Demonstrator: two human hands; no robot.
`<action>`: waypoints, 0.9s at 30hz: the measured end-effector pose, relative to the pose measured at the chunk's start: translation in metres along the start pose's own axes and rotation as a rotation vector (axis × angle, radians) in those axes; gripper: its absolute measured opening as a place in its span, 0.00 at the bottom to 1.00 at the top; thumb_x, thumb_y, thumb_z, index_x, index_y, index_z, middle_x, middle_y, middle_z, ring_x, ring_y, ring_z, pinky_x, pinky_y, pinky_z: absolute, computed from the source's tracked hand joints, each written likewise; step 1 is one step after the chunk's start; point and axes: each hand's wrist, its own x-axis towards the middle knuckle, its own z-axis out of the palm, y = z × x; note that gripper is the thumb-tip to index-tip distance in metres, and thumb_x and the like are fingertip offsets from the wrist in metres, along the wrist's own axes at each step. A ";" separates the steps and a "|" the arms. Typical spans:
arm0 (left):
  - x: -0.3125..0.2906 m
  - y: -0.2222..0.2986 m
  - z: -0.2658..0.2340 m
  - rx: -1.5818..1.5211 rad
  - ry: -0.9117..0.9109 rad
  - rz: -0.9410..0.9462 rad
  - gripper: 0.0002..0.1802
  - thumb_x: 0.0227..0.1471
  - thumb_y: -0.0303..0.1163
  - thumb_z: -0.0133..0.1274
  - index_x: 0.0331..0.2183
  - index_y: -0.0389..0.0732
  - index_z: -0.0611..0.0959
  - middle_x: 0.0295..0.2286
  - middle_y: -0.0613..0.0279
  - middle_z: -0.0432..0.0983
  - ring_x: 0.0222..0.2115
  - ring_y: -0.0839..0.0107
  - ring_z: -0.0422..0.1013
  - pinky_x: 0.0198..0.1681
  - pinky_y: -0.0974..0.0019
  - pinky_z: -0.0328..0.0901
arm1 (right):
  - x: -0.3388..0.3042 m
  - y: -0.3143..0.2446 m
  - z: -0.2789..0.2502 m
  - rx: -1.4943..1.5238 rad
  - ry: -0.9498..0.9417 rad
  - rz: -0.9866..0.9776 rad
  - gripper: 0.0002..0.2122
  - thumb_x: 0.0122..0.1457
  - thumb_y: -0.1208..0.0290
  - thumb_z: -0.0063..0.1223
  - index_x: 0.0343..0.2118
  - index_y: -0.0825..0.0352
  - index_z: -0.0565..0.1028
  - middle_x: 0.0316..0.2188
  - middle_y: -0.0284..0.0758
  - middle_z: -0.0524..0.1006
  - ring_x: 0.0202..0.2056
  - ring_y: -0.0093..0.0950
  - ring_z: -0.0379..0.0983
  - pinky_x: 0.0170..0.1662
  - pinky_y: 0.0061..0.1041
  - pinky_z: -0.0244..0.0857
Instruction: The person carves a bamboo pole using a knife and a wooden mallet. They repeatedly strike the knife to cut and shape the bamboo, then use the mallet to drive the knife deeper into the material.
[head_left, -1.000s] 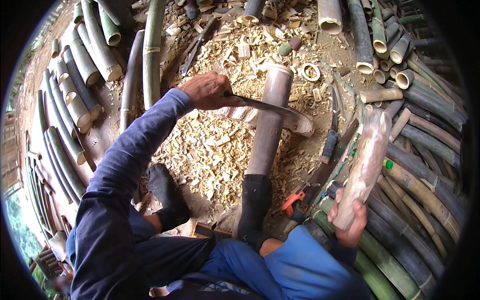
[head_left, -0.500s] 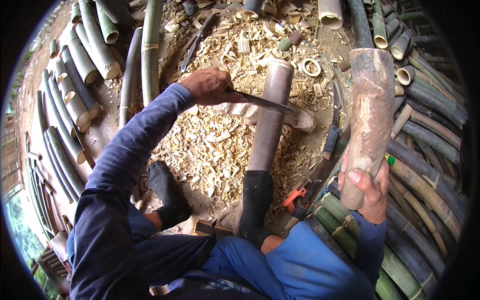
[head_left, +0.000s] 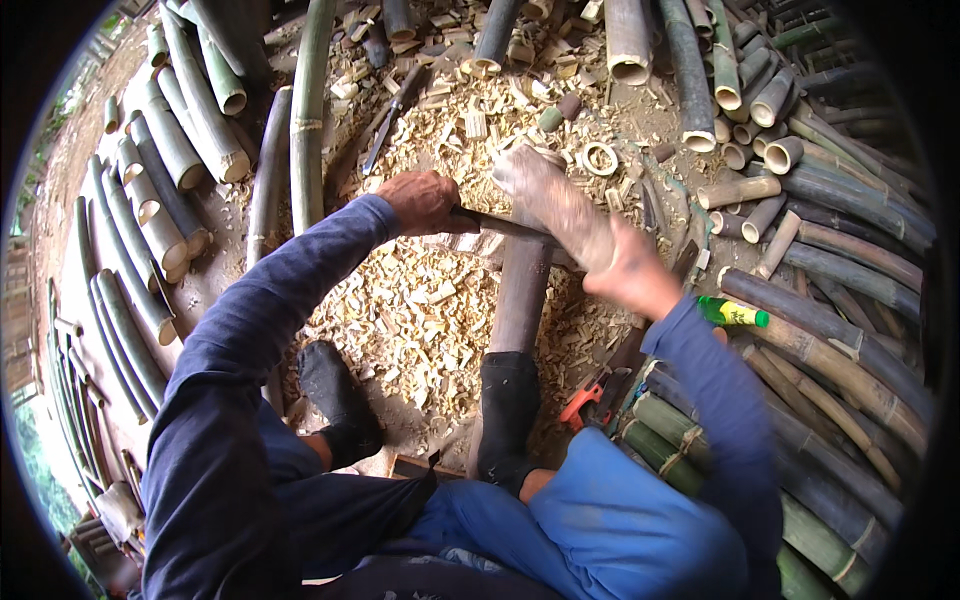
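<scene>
Club [head_left: 556, 208] near blade [head_left: 498, 224], chips [head_left: 390, 290] between flanking poles [head_left: 208, 115]

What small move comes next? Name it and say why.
Probably tap the knife with the wooden club in the right hand, the left hand holding steady: the knife crosses the bamboo tube, and the club overlaps both in view.

Long navy sleeves [head_left: 270, 300], plain to the wrist, flank the bright blue trousers [head_left: 630, 500], with black sock-like footwear [head_left: 510, 410] beyond them.
</scene>
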 end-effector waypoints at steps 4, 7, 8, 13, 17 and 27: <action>0.005 -0.005 -0.004 0.020 -0.026 -0.022 0.35 0.52 0.67 0.58 0.26 0.40 0.87 0.18 0.51 0.79 0.20 0.54 0.78 0.26 0.52 0.73 | -0.004 -0.024 -0.124 0.239 -0.066 -0.118 0.45 0.42 0.68 0.76 0.62 0.76 0.61 0.51 0.46 0.75 0.53 0.31 0.73 0.57 0.30 0.68; -0.025 -0.017 -0.006 0.037 -0.104 -0.111 0.36 0.52 0.68 0.58 0.28 0.40 0.87 0.21 0.49 0.80 0.24 0.53 0.79 0.27 0.51 0.73 | -0.020 -0.093 -0.165 0.434 0.269 -0.330 0.36 0.49 0.65 0.71 0.58 0.73 0.64 0.39 0.37 0.78 0.41 0.25 0.76 0.50 0.26 0.72; -0.019 -0.014 -0.007 0.029 -0.111 -0.102 0.35 0.53 0.68 0.57 0.28 0.40 0.87 0.21 0.50 0.80 0.24 0.53 0.79 0.28 0.51 0.73 | -0.024 -0.087 -0.154 0.435 0.457 -0.366 0.36 0.48 0.65 0.71 0.58 0.73 0.65 0.41 0.38 0.78 0.43 0.27 0.76 0.51 0.27 0.72; 0.014 0.000 -0.002 0.003 -0.155 -0.040 0.36 0.52 0.70 0.57 0.28 0.42 0.88 0.21 0.51 0.81 0.24 0.55 0.80 0.29 0.52 0.74 | 0.015 0.008 0.003 0.140 0.264 -0.055 0.36 0.43 0.64 0.72 0.55 0.74 0.69 0.49 0.43 0.77 0.51 0.33 0.74 0.57 0.30 0.68; 0.005 -0.013 0.006 -0.065 -0.158 -0.059 0.37 0.50 0.70 0.58 0.26 0.39 0.88 0.22 0.50 0.80 0.23 0.54 0.78 0.28 0.52 0.72 | 0.018 -0.018 -0.072 0.176 -0.048 -0.112 0.38 0.35 0.69 0.76 0.53 0.74 0.71 0.46 0.38 0.78 0.48 0.34 0.75 0.58 0.29 0.67; 0.011 -0.002 -0.003 -0.163 -0.202 -0.010 0.37 0.52 0.68 0.58 0.30 0.37 0.87 0.24 0.53 0.82 0.23 0.61 0.79 0.31 0.55 0.74 | -0.001 -0.020 0.048 -0.207 0.157 0.046 0.27 0.48 0.64 0.65 0.50 0.73 0.72 0.42 0.47 0.81 0.45 0.39 0.79 0.51 0.30 0.72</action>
